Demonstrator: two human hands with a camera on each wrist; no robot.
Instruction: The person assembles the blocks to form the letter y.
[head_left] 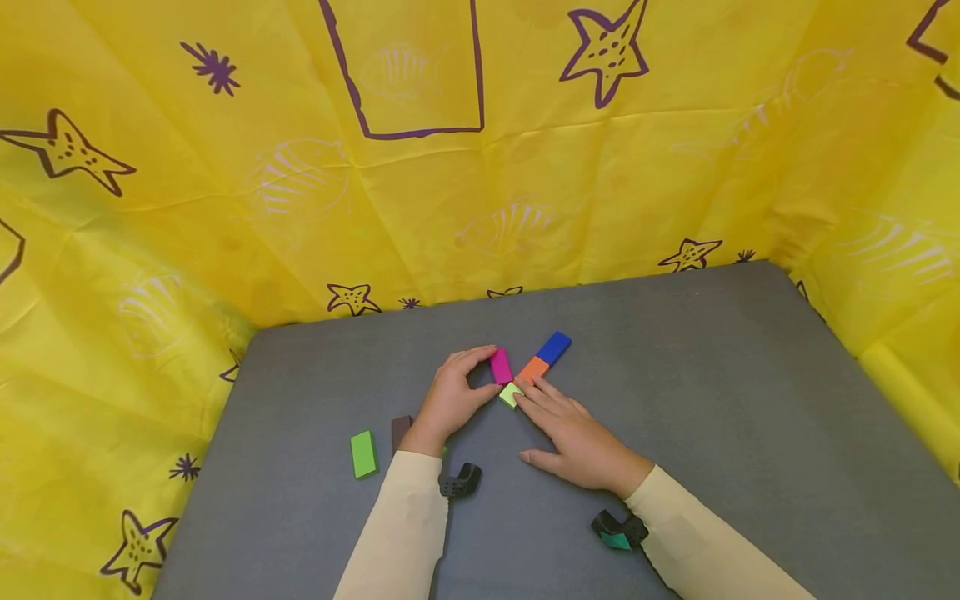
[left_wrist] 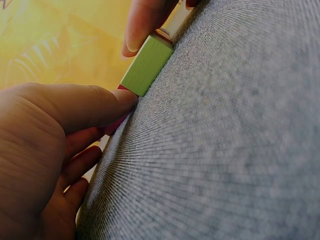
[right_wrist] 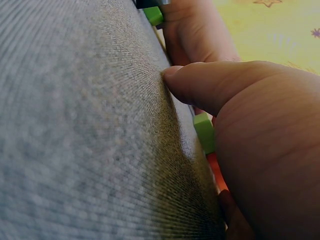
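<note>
On the grey tabletop, my left hand (head_left: pixel 453 396) pinches a magenta block (head_left: pixel 501 367), thumb at its near end and forefinger at its far end. A small light green block (head_left: pixel 510 395) lies just in front of the magenta one. My right hand (head_left: pixel 581 442) stretches its fingers forward, fingertips at the light green block and at an orange block (head_left: pixel 533 369). A blue block (head_left: pixel 554 347) continues the orange one end to end, slanting away to the right. In the left wrist view, the left thumb tip meets the corner of the light green block (left_wrist: pixel 147 65).
Left of the left forearm lies a bright green block (head_left: pixel 363 454). A dark brown block (head_left: pixel 401 432) is partly covered by the left wrist, where a sliver of green also shows. Yellow patterned cloth (head_left: pixel 420 217) hangs along the grey table's (head_left: pixel 712 400) back and sides.
</note>
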